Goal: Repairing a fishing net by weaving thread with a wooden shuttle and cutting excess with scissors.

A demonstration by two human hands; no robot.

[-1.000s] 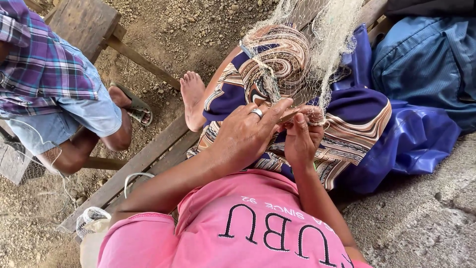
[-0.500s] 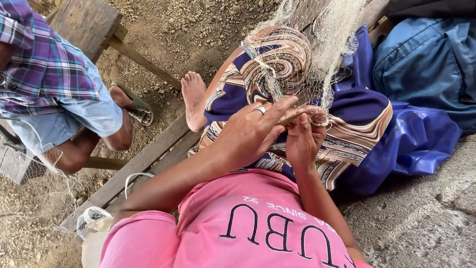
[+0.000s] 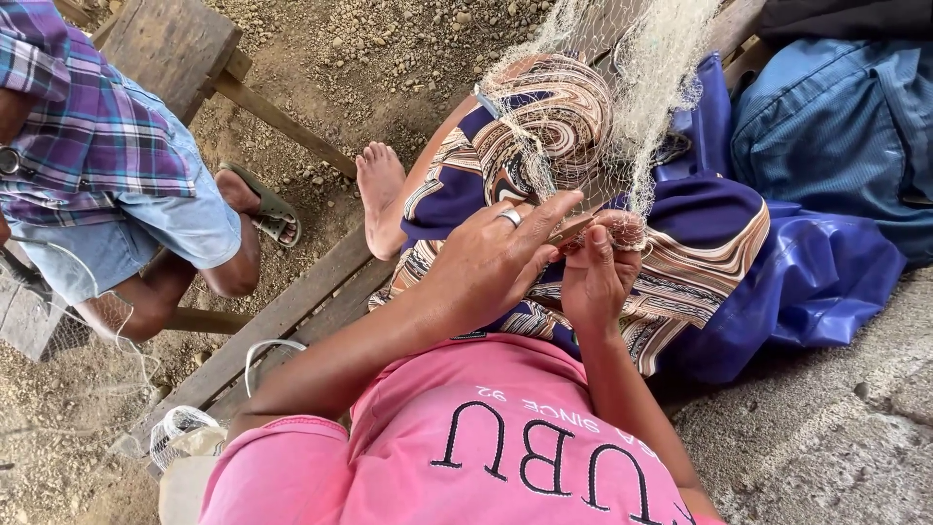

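Net (image 3: 622, 87): draped over the knee, lower edge bunched in right hand (image 3: 598, 277), fist clenched on it. Left hand (image 3: 491, 262) pinches a small flat needle (image 3: 571, 231) w/ thumb & forefinger. Keep mesh taut; work close to fist.

Wooden plank bench (image 3: 292, 316) on gravelly dirt ground (image 3: 389, 58), blue tarp (image 3: 826, 282) spread beside it

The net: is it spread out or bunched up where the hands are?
Bunched. The pale net hangs gathered over the knee and narrows to a pinch between the left hand and right hand.
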